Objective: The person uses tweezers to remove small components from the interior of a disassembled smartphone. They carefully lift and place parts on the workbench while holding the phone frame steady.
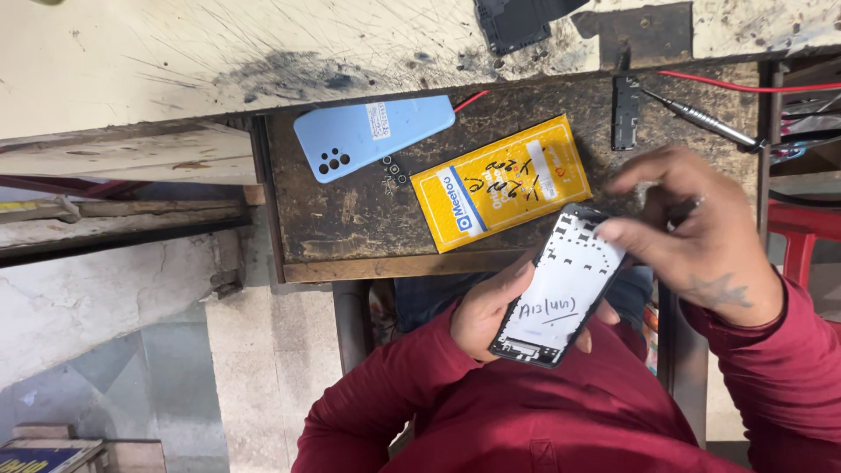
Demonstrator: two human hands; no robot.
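The left hand point(487, 308) is wrapped around the near end of an opened phone frame point(561, 287), fingers curled under it and the thumb lying along its left edge, so the frame is held firmly, tilted with its far end pointing away to the right. A white sheet with handwriting covers most of the frame's face. The right hand point(692, 232) comes down on the frame's far right corner with fingers loosely bent, the fingertips touching or pinching at that corner; it seems to hold something thin and dark there, but blur hides it.

Just beyond the frame, on a dark pulled-out drawer point(350, 219), lie one yellow flat package point(501, 182) and, farther left, one light blue phone back cover point(372, 134), with a few small round rings point(392, 171) between them. One small black part point(625, 112) and one metal-tipped tool point(705, 121) sit far right. Two red wires point(745, 85) run along the far edge.
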